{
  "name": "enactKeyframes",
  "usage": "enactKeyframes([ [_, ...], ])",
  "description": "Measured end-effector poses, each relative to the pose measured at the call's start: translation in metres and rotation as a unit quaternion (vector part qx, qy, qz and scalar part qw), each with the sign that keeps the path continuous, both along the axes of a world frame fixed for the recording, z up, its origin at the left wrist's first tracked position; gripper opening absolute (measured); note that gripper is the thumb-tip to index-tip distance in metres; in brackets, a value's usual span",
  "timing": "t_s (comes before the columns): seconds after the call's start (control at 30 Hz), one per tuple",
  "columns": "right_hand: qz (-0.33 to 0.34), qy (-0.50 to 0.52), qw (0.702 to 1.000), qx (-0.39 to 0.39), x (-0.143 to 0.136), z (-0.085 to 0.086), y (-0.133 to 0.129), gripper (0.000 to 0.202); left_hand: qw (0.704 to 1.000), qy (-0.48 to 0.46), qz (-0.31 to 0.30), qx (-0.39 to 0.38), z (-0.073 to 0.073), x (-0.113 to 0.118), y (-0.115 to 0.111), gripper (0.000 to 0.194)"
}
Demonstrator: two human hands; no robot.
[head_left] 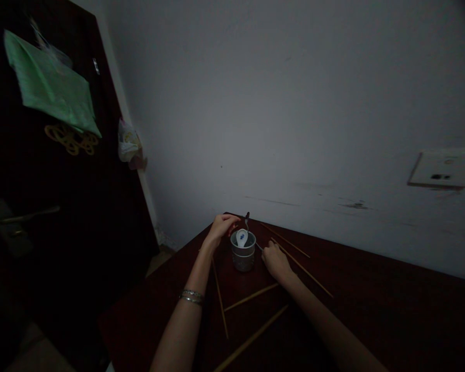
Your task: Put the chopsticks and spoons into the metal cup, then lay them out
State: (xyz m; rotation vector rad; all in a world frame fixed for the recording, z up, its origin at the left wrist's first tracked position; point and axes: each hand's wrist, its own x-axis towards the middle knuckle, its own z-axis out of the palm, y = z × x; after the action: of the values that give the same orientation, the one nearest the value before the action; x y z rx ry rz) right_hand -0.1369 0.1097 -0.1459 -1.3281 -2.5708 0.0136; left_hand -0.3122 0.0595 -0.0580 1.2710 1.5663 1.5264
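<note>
A grey cup stands upright on the dark table between my hands. A white spoon with a blue mark sits in it, and a thin metal spoon rises at its back rim. My left hand hovers at the cup's left rim with bent fingers apart, holding nothing that I can see. To the right of the cup, my right hand is low over the table with its fingers curled. A thin light stick-like piece shows between its fingertips and the cup; what it belongs to is hidden.
Several chopsticks lie spread around the cup, among them one at the left, one in front and one beside my right hand. A pale wall borders the table's back. A dark door stands left.
</note>
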Motion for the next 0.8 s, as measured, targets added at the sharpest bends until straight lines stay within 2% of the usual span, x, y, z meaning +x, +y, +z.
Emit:
enactKeyframes([
  [0.17,0.018,0.063,0.998,-0.026,0.008,0.004,0.005,0.030,1.000,0.009,0.016,0.000,0.002,0.002,0.000,0.019],
  [0.3,0.044,0.177,0.980,-0.083,0.015,0.023,0.011,0.032,0.999,0.011,0.043,-0.004,0.005,0.005,0.000,0.016],
  [0.4,0.063,0.281,0.942,-0.171,0.018,0.041,0.011,0.038,1.000,0.018,0.024,-0.002,0.005,0.008,0.000,0.021],
  [0.53,0.121,0.378,0.865,-0.306,0.015,0.052,0.003,0.043,0.995,0.096,-0.014,0.007,-0.003,0.009,0.004,0.035],
  [0.63,0.164,0.408,0.825,-0.355,0.009,0.046,-0.003,0.046,0.984,0.179,-0.005,-0.001,-0.011,0.012,0.009,0.038],
  [0.8,0.262,0.432,0.782,-0.366,-0.003,0.027,-0.007,0.055,0.971,0.237,0.025,-0.020,-0.018,0.019,0.014,0.035],
])
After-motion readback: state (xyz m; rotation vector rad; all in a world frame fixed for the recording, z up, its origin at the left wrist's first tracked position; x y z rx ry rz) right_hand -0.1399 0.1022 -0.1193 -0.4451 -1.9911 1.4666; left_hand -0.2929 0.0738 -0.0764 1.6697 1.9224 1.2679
